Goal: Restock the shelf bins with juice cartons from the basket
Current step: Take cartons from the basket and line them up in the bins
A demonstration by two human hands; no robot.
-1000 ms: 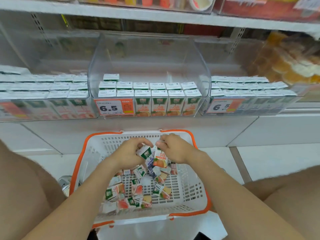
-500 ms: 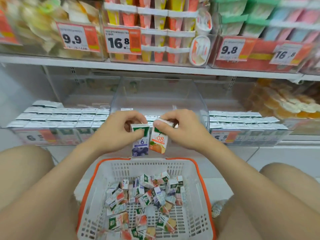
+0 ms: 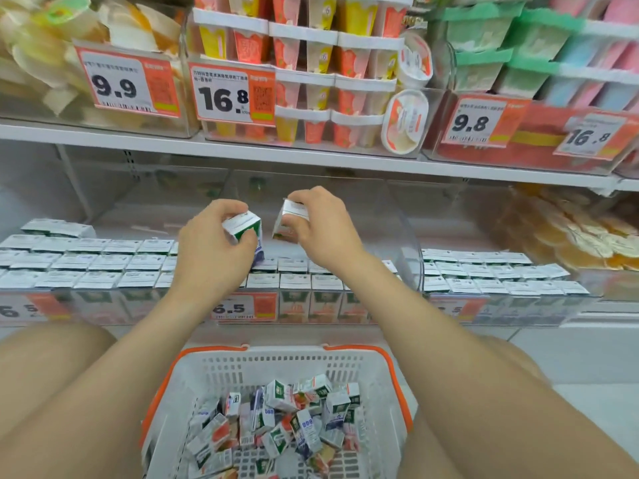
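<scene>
My left hand point(image 3: 211, 243) grips a small juice carton with a green and purple face point(image 3: 246, 229), tilted, above the middle clear shelf bin point(image 3: 411, 243). My right hand point(image 3: 321, 229) holds a second carton with an orange face point(image 3: 288, 219) just to its right, over the same bin. Rows of upright cartons point(image 3: 294, 280) fill the bin's front. Below, between my knees, the white basket with an orange rim point(image 3: 287, 361) holds several loose cartons point(image 3: 276, 426) in a jumble.
Clear bins of the same cartons stand left point(image 3: 86, 261) and right point(image 3: 491, 271) of the middle one. A white shelf board point(image 3: 311, 157) runs overhead with snack cups and price tags. Bagged orange goods point(image 3: 570, 236) lie at the far right.
Both hands lifted a carton each out of the basket and carried them up and forward over the middle bin. The cartons have tipped so their tops face me.
</scene>
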